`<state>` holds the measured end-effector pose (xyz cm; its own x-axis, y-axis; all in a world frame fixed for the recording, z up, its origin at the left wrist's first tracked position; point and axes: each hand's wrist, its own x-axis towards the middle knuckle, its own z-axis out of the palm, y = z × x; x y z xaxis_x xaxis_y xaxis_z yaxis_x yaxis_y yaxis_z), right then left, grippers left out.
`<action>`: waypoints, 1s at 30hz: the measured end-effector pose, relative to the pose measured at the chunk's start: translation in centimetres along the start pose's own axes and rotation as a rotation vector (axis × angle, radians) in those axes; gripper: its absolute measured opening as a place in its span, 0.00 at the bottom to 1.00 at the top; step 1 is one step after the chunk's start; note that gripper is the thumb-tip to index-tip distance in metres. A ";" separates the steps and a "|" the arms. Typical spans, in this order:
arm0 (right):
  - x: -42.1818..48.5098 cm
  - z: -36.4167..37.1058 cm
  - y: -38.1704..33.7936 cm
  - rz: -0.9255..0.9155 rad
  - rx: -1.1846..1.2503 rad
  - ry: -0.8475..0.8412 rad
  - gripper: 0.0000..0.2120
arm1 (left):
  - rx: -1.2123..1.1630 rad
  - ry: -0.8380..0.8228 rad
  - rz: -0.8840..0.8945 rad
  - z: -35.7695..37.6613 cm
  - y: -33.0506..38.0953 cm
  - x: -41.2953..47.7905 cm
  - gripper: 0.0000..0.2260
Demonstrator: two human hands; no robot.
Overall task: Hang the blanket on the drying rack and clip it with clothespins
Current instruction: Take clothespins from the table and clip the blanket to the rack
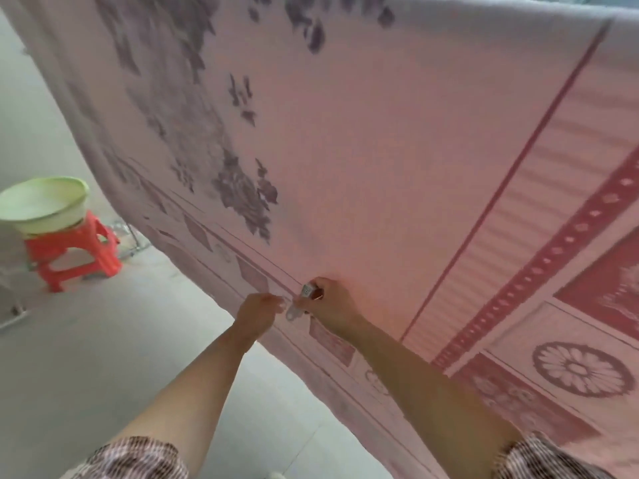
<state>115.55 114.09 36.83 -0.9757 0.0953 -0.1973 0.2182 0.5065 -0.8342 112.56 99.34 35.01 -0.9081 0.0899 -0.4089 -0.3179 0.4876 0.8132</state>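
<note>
The right hand (330, 305) is curled tight round a pale clothespin (298, 304) at lower centre, against the blanket's bottom edge. Just beside it, the left hand (257, 311) pinches that edge with bent fingers. The pink blanket (363, 160) hangs across most of the frame, its edge slanting from mid left to bottom centre. Pale floor (103, 357) fills the lower left, with a basin (41, 202) on a stool (74, 257) at far left.

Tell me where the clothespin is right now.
Head view, lower centre: the clothespin is gripped in the right hand at the bottom border of the pink blanket, with the left hand close beside it.
</note>
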 end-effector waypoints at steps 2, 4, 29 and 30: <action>4.1 2.5 -3.7 -0.085 -0.014 -0.038 0.12 | -0.210 0.013 -0.107 -4.7 0.1 2.5 0.09; 7.9 4.8 -7.4 -0.166 -0.027 -0.075 0.10 | -0.356 0.017 -0.171 -9.6 0.1 4.9 0.07; 51.5 40.1 -46.6 -0.528 -0.110 -0.178 0.08 | -0.715 0.049 -0.262 -66.1 -3.1 42.1 0.17; 53.3 41.2 -47.7 -0.539 -0.117 -0.180 0.09 | -0.726 0.040 -0.264 -67.8 -3.2 43.8 0.17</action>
<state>53.94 59.72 44.89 -0.9271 -0.3449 0.1468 -0.3227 0.5349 -0.7809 55.34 42.87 42.60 -0.7819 0.0115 -0.6233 -0.6120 -0.2041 0.7641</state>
